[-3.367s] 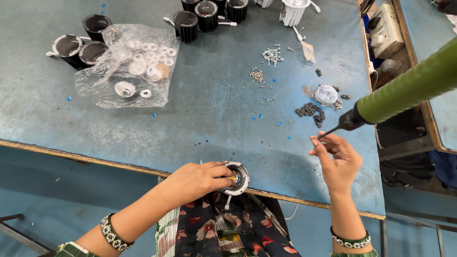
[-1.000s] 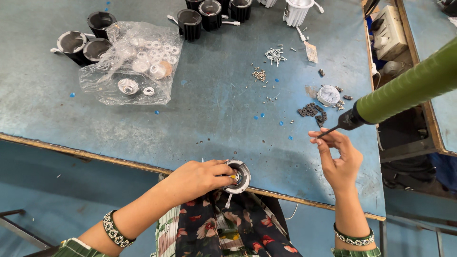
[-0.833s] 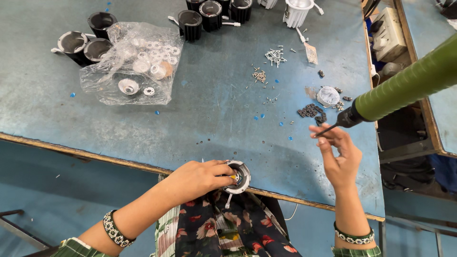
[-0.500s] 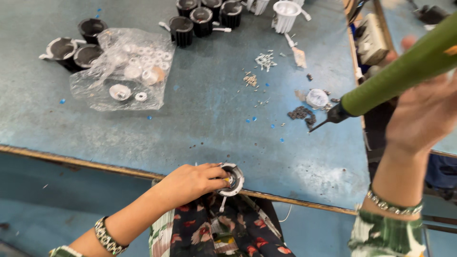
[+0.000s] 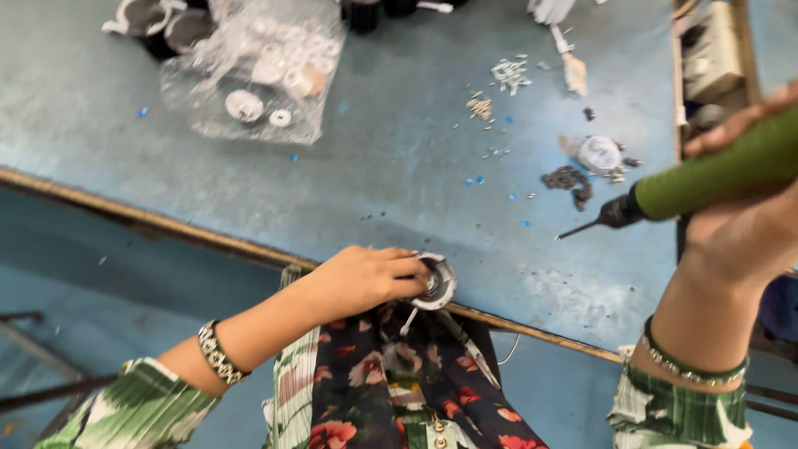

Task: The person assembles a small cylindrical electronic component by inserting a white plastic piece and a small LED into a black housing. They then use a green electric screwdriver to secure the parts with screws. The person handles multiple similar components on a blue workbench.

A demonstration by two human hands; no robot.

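White-and-metal round fitting (image 5: pixel 434 281): at the near edge of the counter (image 5: pixel 399 166), just over the wooden lip, a thin wire hanging from it toward my lap. My left hand (image 5: pixel 362 278) is clamped on it from the left, fingers wrapped over its rim, holding it flat.

Green powered driver (image 5: pixel 715 170): in my right hand (image 5: pixel 752 224), whose grip is closed round the barrel. Long axis runs from upper right down to lower left; the dark bit (image 5: pixel 582 229) points toward the fitting but stands well apart from it, up and to the right. The fitting lies down-left of the bit tip, nearly on the tool's own line. The left hand is the nearer, already touching; the right is raised above the counter.

Further out: dark screws (image 5: pixel 569 179) and a small white cap (image 5: pixel 600 154) near the bit; pale screws (image 5: pixel 509 73) beyond; a clear bag of white rings (image 5: pixel 258 71) at far left; black housings (image 5: pixel 162 21) behind it.
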